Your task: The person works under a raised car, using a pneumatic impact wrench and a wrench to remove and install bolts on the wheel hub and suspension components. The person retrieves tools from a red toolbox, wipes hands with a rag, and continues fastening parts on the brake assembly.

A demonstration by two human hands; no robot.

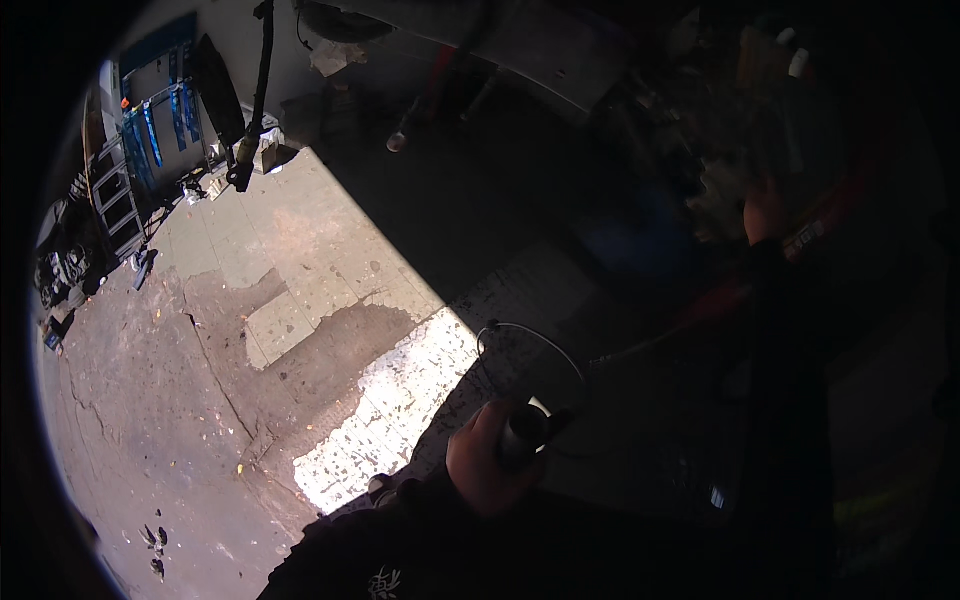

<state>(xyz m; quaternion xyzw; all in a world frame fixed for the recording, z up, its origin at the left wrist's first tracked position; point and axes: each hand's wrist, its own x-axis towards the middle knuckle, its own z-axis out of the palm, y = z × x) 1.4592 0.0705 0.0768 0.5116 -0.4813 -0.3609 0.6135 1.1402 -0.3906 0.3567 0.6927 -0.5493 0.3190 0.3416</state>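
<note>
My left hand [482,462] is closed around a dark cylinder [524,436] with a round end that faces up. Its exact kind cannot be made out in the shade. Just above it, a thin pale cable or hose [548,334] curves in a loop; whether it joins the cylinder is unclear. Farther off on the right, my right hand [765,212] reaches into deep shadow, beside a crumpled pale item [715,195] and a long red object [835,203]. Darkness hides its fingers, so any hold there cannot be seen.
Sunlit, cracked and patched floor [230,350] fills the left. A metal ladder [117,200] and blue straps [152,135] stand at the far left, near an upright dark pole [258,90]. A pale panel [520,45] hangs over the shaded area; clutter lies at the upper right.
</note>
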